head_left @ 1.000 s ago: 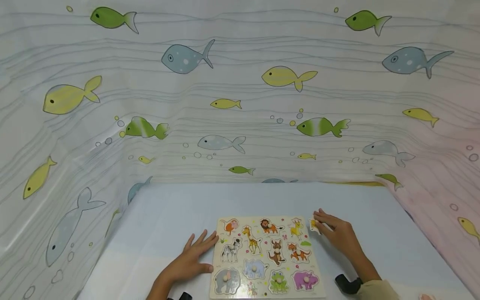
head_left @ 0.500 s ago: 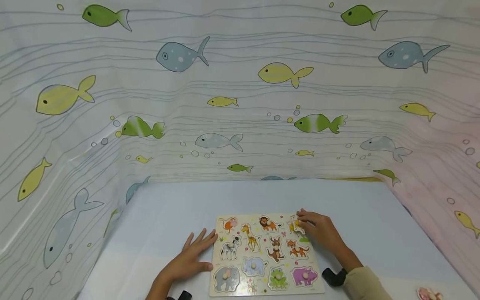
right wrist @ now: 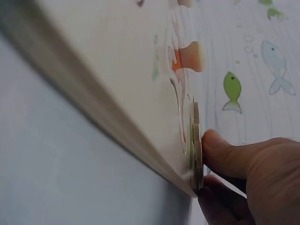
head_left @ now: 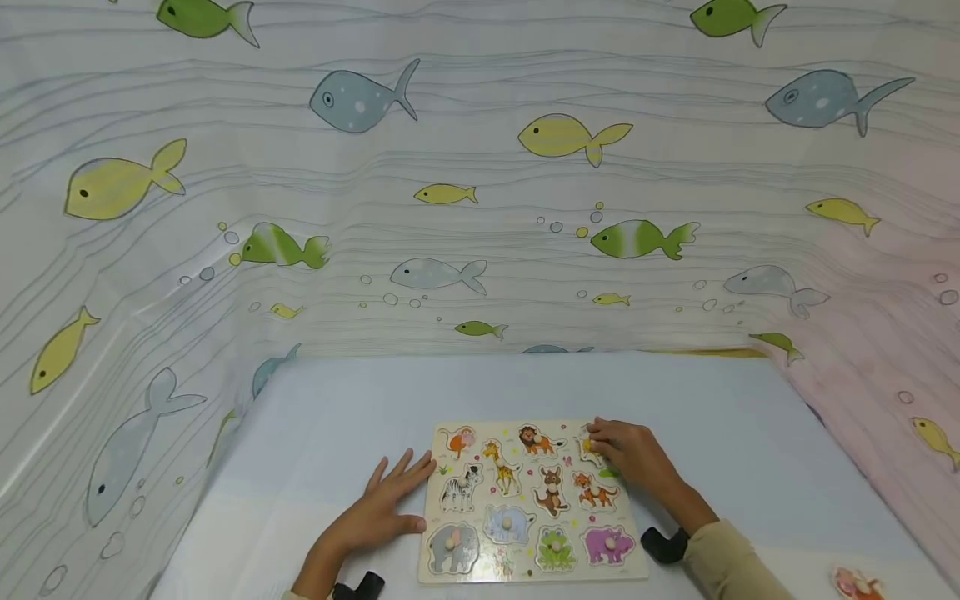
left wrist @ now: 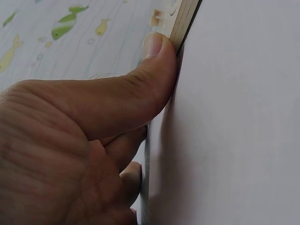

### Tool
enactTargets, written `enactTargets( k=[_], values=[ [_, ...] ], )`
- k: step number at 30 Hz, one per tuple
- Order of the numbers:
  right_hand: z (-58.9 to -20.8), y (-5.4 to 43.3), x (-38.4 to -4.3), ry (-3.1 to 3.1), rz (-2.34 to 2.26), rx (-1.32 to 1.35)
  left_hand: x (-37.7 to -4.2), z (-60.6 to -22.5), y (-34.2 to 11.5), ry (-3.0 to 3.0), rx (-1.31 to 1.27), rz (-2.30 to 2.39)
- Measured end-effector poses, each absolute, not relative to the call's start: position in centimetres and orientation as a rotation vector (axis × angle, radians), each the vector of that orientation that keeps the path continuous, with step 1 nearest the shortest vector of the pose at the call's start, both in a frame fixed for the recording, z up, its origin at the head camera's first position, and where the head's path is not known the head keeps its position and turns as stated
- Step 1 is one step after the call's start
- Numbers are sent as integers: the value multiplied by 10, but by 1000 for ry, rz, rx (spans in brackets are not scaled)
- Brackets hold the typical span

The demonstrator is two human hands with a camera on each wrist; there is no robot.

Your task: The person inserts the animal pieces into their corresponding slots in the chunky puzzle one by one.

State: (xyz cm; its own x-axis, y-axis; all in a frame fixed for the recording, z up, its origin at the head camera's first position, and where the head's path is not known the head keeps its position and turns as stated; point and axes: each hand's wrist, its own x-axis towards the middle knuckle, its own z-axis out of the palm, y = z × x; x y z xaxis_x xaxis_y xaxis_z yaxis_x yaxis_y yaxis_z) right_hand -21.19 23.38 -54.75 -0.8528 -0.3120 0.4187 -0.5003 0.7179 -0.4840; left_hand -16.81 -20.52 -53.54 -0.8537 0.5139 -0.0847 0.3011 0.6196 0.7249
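A wooden animal puzzle board (head_left: 517, 575) lies flat on the table, printed with a lion, giraffe, zebra, frog and other animals. Pinched in my right hand (head_left: 637, 454) is a yellow animal puzzle piece (head_left: 589, 448), over the yellow animal's spot at the board's far right corner. In the right wrist view the thumb and fingers hold this piece (right wrist: 197, 150) edge-on, close against the board's face; its knob is hidden. Spread fingers of my left hand (head_left: 375, 512) touch the board's left edge. The left wrist view shows the thumb (left wrist: 157, 61) pressed to the board's side (left wrist: 183, 23).
A loose pinkish-orange puzzle piece (head_left: 857, 583) lies at the near right of the table (head_left: 375, 392), partly out of view. Black wrist devices (head_left: 663, 546) sit by both wrists. A fish-patterned cloth (head_left: 480, 250) stands behind and at both sides.
My right hand has brought the yellow animal piece leftward from beside the board onto its upper right corner and lowered it there. The left hand stays at the left edge. The head view has shifted slightly.
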Motion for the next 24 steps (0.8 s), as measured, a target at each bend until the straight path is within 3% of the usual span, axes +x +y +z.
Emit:
enactTargets(
  k=[24],
  values=[
    [-546, 229, -214, -2700, 901, 567, -169, -535, -203, 2556, 655, 1090]
  ],
)
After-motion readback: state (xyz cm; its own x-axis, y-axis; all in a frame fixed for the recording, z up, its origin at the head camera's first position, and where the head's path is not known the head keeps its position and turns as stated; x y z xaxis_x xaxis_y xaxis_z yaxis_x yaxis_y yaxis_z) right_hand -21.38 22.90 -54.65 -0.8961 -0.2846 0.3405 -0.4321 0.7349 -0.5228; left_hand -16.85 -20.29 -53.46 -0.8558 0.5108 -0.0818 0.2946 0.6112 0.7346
